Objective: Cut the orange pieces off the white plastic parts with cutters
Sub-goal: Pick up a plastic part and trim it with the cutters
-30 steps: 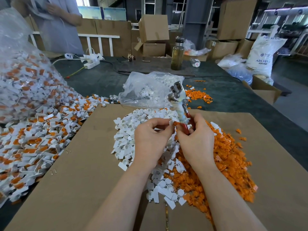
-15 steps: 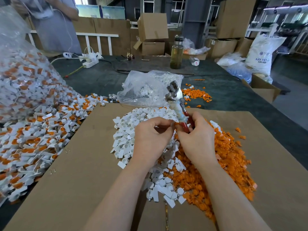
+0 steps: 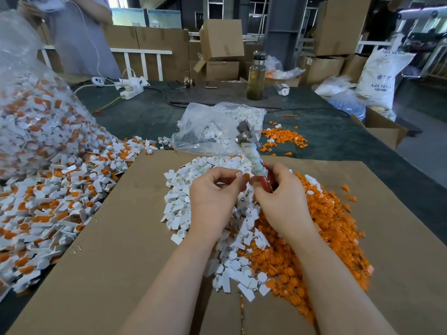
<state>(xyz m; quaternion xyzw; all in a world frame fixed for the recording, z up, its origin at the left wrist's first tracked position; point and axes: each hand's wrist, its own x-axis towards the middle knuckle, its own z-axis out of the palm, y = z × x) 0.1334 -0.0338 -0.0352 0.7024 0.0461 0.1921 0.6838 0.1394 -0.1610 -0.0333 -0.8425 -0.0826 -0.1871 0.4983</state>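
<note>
My left hand [image 3: 212, 197] pinches a small white plastic part [image 3: 239, 175] with an orange piece [image 3: 246, 176] at its tip. My right hand [image 3: 280, 201] grips the red-handled cutters [image 3: 254, 158], whose metal head points up and away; its fingertips touch the orange piece. Under my hands lie a heap of white parts [image 3: 183, 187] and, to the right, a heap of cut orange pieces [image 3: 326, 228]. Uncut white-and-orange parts [image 3: 58, 197] spill from a big clear bag [image 3: 31, 110] at the left.
All this lies on a cardboard sheet [image 3: 125, 257] over a dark table. A clear bag of white parts [image 3: 212, 131] sits behind the cutters, with a small orange pile [image 3: 285, 139] beside it. A bottle [image 3: 256, 77], power strip [image 3: 130, 89] and boxes stand farther back. A person stands at far left.
My hands have moved slightly apart. The white part with its orange tip now shows between my fingertips, where it was hidden before.
</note>
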